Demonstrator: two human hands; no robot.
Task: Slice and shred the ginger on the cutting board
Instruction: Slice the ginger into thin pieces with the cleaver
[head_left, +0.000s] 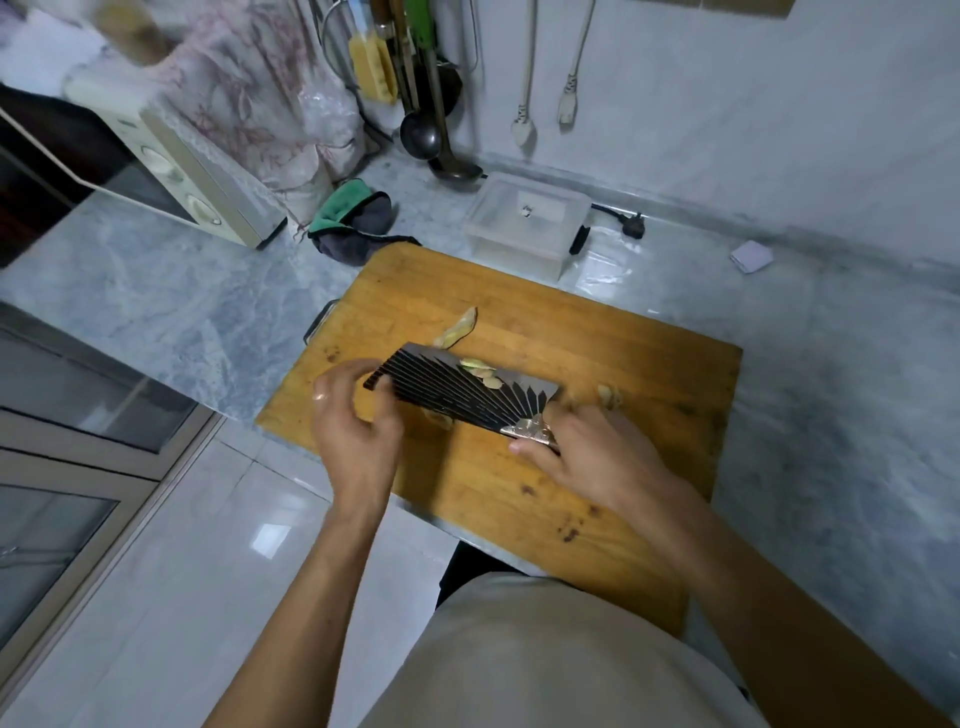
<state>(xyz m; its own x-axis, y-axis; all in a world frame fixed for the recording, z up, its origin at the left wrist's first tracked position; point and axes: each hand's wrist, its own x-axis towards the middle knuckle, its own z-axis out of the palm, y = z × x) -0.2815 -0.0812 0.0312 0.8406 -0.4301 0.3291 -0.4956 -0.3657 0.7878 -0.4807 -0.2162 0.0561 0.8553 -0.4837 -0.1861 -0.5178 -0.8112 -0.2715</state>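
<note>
Hands on cleaver, ginger aboard

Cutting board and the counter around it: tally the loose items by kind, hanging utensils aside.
Cleaver: 1
Ginger pieces in view (on blade, on cutting board at and): at least 3
Plastic container: 1
Cloth: 1
Microwave: 1
Total: 7

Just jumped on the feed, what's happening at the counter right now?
A person is working ginger on a wooden cutting board. The right hand grips the handle end of a cleaver with a dark ribbed blade, and the left hand has its fingers curled at the blade's far end. Ginger slices cling to the blade, more pieces lie on the board. A clear plastic box sits behind it.
</note>
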